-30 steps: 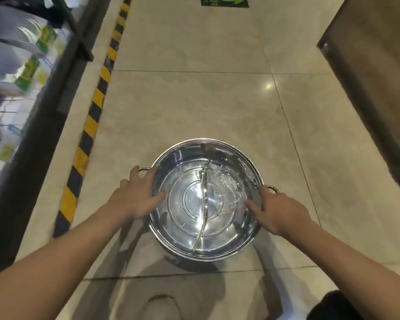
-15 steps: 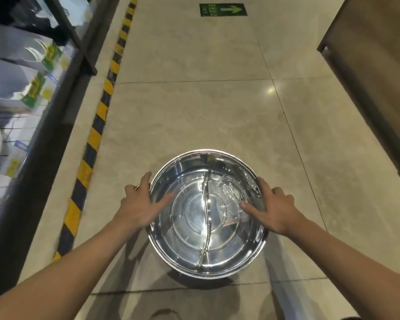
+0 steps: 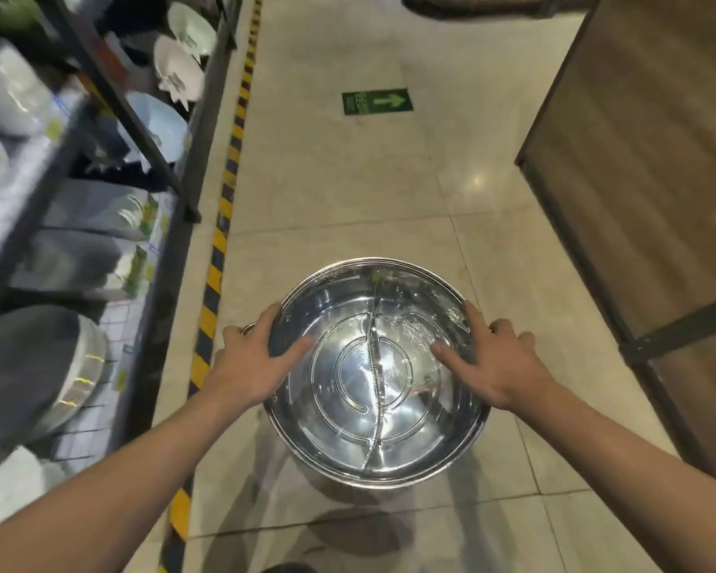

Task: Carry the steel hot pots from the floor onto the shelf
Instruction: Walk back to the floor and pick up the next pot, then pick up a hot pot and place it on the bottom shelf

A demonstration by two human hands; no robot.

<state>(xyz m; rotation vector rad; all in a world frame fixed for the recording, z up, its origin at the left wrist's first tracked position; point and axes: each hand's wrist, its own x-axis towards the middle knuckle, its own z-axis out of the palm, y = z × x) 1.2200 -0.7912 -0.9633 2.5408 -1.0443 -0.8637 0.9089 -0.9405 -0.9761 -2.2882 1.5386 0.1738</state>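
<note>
A round steel hot pot [image 3: 373, 432] with a curved divider down its middle hangs above the tiled floor, its shadow below it. My left hand [image 3: 257, 361] grips its left rim, thumb inside the pot and fingers over the small ring handle. My right hand [image 3: 488, 361] grips the right rim the same way, thumb inside. The dark metal shelf [image 3: 112, 97] stands along the left side, left of the pot.
The shelf holds white plates [image 3: 178, 72] and wrapped steel pots [image 3: 38, 374]. A yellow-black hazard strip [image 3: 216, 266] runs along the floor beside it. A green arrow sign [image 3: 377, 102] lies on the floor ahead. A brown panel wall [image 3: 645, 179] bounds the right.
The pot has risen off the floor in both hands. My view has lifted and turned left, so more of the shelf and the aisle ahead shows.
</note>
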